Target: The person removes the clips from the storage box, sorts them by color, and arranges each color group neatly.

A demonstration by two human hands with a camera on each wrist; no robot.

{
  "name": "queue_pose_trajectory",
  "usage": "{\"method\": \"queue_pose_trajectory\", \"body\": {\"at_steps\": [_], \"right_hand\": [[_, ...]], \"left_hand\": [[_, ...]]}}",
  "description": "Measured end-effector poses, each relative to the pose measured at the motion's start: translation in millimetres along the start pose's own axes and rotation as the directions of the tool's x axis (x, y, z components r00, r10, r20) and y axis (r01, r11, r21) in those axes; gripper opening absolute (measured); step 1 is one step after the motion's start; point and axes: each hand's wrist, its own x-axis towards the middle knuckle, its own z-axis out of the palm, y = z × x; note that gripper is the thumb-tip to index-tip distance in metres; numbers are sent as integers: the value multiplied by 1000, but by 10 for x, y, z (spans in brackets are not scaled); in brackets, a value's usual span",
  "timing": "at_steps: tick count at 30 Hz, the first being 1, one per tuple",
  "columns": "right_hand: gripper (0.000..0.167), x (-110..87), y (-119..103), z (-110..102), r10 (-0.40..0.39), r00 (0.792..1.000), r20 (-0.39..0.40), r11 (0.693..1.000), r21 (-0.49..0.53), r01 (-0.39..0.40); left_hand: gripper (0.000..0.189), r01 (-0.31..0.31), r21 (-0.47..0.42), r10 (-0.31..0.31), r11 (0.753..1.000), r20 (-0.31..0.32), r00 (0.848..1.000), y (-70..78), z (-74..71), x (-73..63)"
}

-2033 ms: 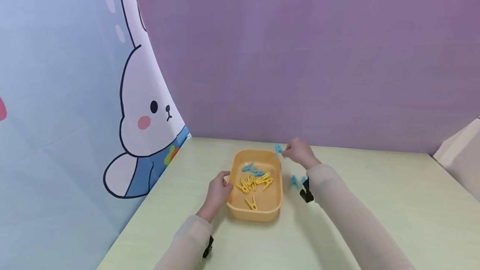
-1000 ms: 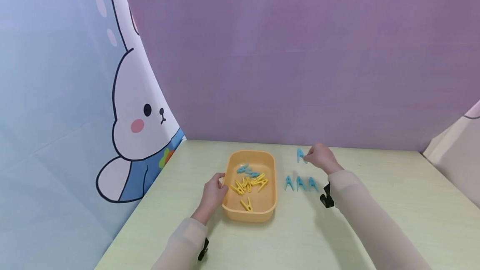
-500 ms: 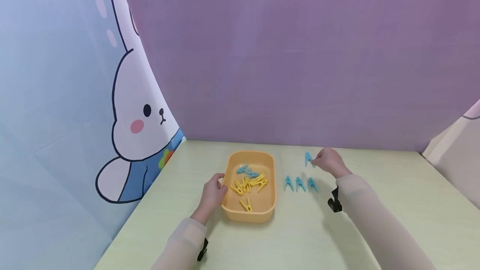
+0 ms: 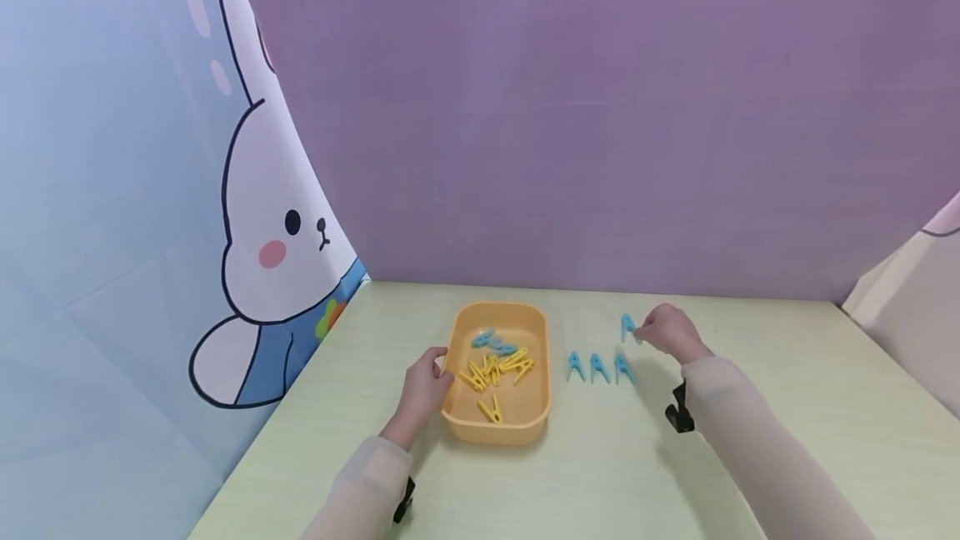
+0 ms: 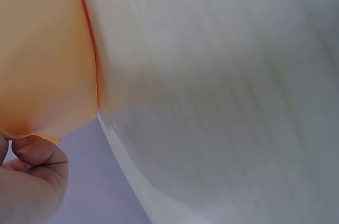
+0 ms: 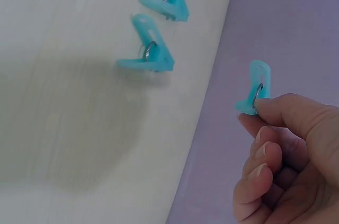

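In the head view my left hand [image 4: 424, 390] grips the left rim of an orange plastic basin [image 4: 495, 433]; the left wrist view shows thumb and fingers pinching that rim. Inside the basin lie several yellow clothespins [image 4: 491, 369] and a few blue clothespins [image 4: 504, 349] behind them. My right hand [image 4: 670, 332] pinches one blue clothespin [image 6: 259, 87] between thumb and forefinger, its other fingers curled below. The clothespin is held above the table, behind and right of a row of three blue clothespins [image 4: 598, 368] standing right of the basin.
The pale table [image 4: 480, 494] runs back to a purple backdrop [image 4: 600, 148]. A blue cloth with a cartoon rabbit [image 4: 285, 257] borders the left side. At the far right stands a whitish panel [image 4: 915, 298].
My right hand has carried its blue clothespin from the basin's back right corner rightward and a little nearer, past the row. The left hand stays on the rim.
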Motion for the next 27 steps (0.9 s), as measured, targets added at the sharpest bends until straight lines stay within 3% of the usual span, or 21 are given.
{"method": "queue_pose_trajectory", "body": {"at_steps": [27], "right_hand": [[31,-139,346,132,65,997,41,998,-10,-65]], "left_hand": [[38,9,16,-8,1000,-8,1000,-4,18,2]]}}
